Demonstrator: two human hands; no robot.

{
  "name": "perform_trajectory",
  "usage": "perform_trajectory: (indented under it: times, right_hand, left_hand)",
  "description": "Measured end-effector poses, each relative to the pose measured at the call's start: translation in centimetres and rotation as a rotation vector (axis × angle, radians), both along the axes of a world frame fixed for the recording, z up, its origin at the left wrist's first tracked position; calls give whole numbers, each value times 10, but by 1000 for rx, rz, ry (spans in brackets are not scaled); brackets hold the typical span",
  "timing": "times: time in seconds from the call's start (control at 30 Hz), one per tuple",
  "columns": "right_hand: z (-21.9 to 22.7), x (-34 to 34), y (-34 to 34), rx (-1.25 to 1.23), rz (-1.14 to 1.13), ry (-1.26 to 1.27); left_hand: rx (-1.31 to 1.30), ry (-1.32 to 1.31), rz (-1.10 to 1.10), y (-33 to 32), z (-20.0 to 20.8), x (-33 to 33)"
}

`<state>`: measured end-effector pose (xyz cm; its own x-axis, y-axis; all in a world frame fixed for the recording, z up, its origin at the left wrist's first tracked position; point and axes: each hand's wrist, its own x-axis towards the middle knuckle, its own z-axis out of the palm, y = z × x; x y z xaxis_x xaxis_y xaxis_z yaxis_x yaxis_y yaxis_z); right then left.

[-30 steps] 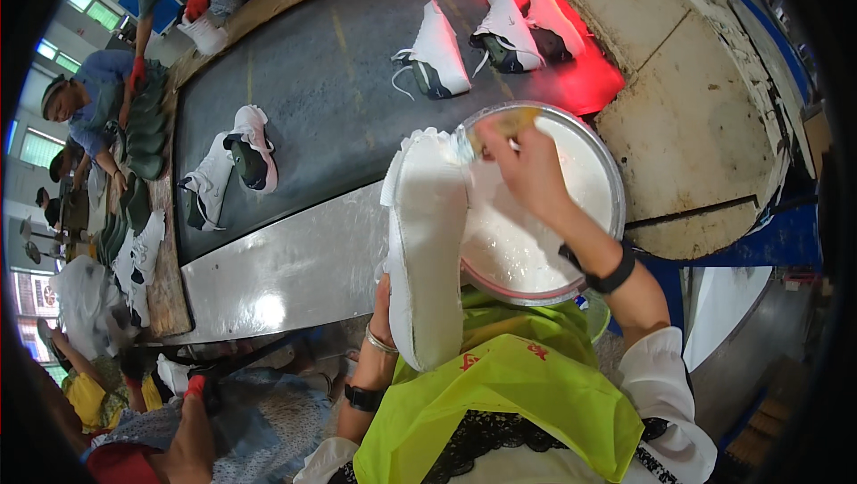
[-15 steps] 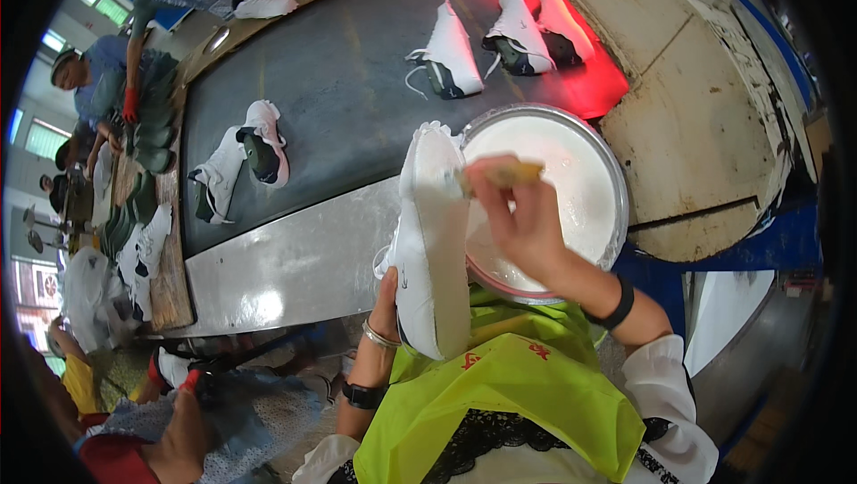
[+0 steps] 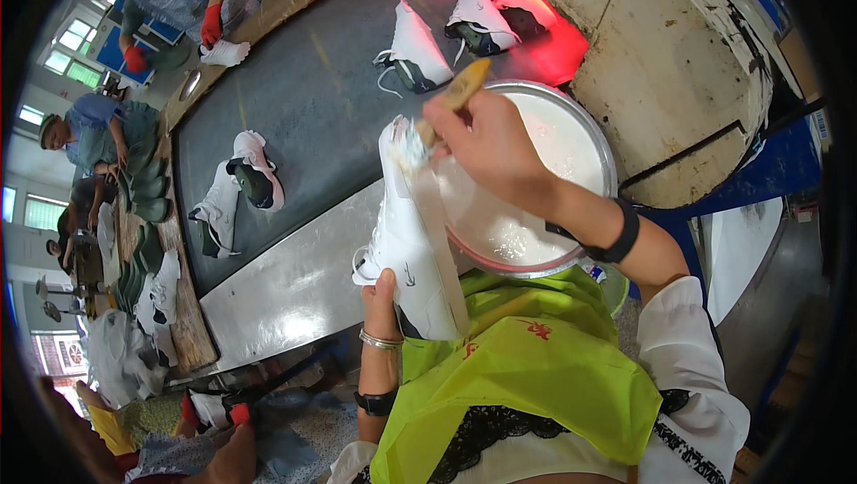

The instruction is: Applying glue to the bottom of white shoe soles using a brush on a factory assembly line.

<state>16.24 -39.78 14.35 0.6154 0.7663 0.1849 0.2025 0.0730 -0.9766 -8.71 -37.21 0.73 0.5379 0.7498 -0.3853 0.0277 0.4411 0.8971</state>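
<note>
My left hand [image 3: 382, 301] grips a white shoe upper [image 3: 406, 247] low down near its heel end, with the toe pointing up and away from me. In my right hand [image 3: 500, 149] is a brush [image 3: 466, 84] with a yellowish wooden handle, tilted up. Its pale, wet bristles press on the toe end, along the edge of the underside. Just right of the shoe, partly beneath my right hand, stands a round metal basin [image 3: 612, 162] of milky white liquid [image 3: 562, 140].
White and dark-green shoes stand on the dark conveyor belt [image 3: 312, 118], several under red light at its far end. A metal ledge [image 3: 295, 305] runs along its near side. A worn beige surface [image 3: 661, 82] lies right. Co-workers with red gloves [image 3: 212, 27] handle shoes at left.
My right hand has turned the brush from nearly level to tilted upward, its bristles now at the toe edge. The shoe has rolled to show more of its side. The whole view has shifted.
</note>
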Motion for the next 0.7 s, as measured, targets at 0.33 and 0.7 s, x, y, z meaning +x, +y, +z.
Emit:
perform_trajectory:
  times: [0.33,0.7]
  right_hand:
    - [-3,16,29,44,-26,-114]
    - [-37,-18,-45,-92,160,487]
  left_hand:
    - [-150,-82,-27,1,8,-6]
    - [-196,-407,-2,-4,-12,-31]
